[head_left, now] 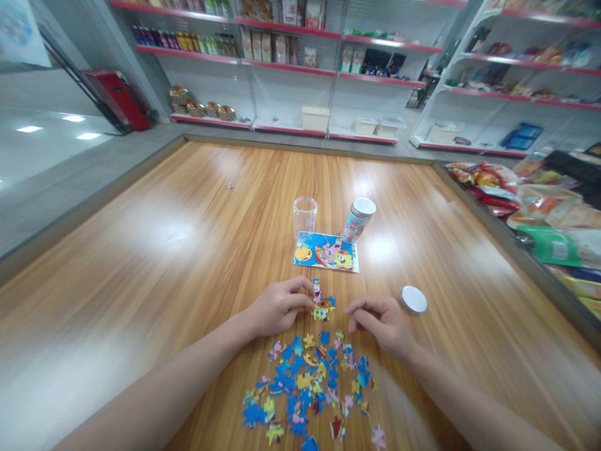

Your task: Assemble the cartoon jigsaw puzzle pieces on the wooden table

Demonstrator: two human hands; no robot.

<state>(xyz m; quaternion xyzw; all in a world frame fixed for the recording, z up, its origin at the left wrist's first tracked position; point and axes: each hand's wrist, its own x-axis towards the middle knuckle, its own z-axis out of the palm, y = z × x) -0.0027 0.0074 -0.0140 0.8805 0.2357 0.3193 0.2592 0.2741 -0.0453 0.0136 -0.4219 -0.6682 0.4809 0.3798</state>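
My feed: left hand (279, 307), thumb and forefinger parted, at the left side of the joined puzzle pieces (322, 312); right hand (385, 317) curled near their right side, its grip I cannot tell. Loose pieces (304, 380) lie scattered toward the worktop's (211, 250) near edge; picture card (323, 254) on the far-edge side.

Pieces (305, 380) before card (330, 253), glass (305, 216) behind
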